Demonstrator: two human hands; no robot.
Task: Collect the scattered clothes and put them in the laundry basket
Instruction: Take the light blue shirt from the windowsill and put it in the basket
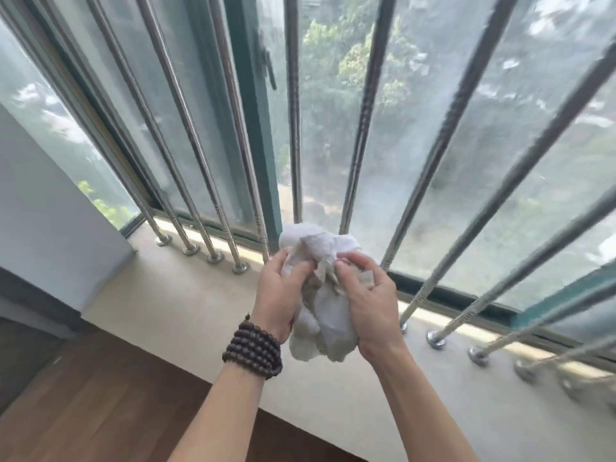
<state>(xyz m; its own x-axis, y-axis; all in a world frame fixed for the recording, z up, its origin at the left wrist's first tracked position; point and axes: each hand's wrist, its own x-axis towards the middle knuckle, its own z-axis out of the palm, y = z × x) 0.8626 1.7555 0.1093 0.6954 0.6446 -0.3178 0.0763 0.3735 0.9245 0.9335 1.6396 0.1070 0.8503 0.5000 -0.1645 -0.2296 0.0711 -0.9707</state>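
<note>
A crumpled white cloth point(328, 315) is bunched between both of my hands, held above a pale window ledge. My left hand point(281, 291), with a dark bead bracelet on its wrist, grips the cloth's left side. My right hand point(370, 305) clutches its right side, fingers curled into the folds. The cloth's top bulges up in front of the window bars and its lower end hangs below my palms. No laundry basket is in view.
Steel bars point(295, 128) rise from the ledge point(186, 295) in front of a green-framed window point(256, 128). A grey wall point(50, 211) stands at the left. Brown wooden floor point(100, 411) lies below the ledge.
</note>
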